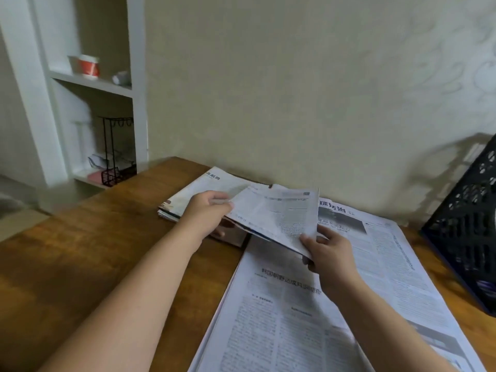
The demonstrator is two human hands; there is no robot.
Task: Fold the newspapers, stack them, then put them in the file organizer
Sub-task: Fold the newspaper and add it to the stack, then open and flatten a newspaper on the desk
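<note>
A folded newspaper is held a little above the wooden table. My left hand grips its left edge and my right hand pinches its near right corner. Behind and under its left part lies a stack of folded newspapers. An unfolded newspaper lies flat on the table below my right hand, reaching to the near edge of the view. The dark blue perforated file organizer stands at the far right, partly cut off by the frame.
A beige wall runs just behind the table. A white shelf unit at the left holds a red-and-white cup and a black wire rack. Bare wood shows on the table's left half.
</note>
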